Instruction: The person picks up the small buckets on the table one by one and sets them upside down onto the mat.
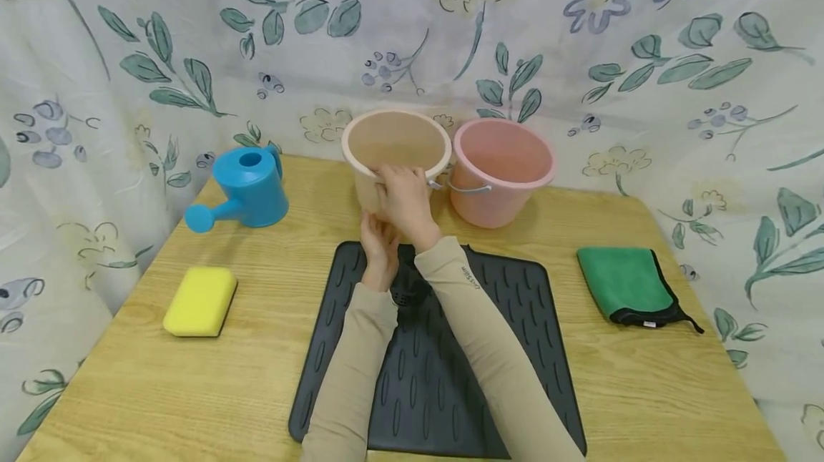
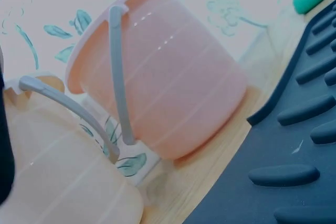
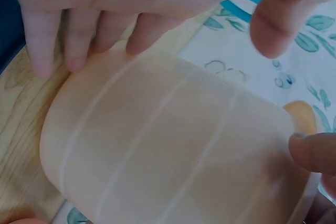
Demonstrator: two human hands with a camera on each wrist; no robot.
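A cream bucket [image 1: 367, 187] with a grey handle stands at the back of the table. At its front rim my right hand [image 1: 407, 203] grips the edge; in the right wrist view the thumb [image 3: 315, 152] lies on the outer wall. Lower down, my left hand [image 1: 380, 247] reaches to the bucket's side, its fingers [image 3: 76, 43] extended and touching the wall near the base. Right beside it stands a pink bucket [image 1: 492, 201], its grey handle hanging down in front. The cream bucket's inner bottom is hidden.
A black ribbed mat [image 1: 412, 390] lies under the forearms, with a dark object with small holes [image 1: 410, 289] between the wrists. A blue watering can [image 1: 257, 194] and a yellow sponge [image 1: 201, 301] sit left. On the right lies a folded green cloth [image 1: 624, 279]. A floral curtain [image 1: 412, 40] hangs behind.
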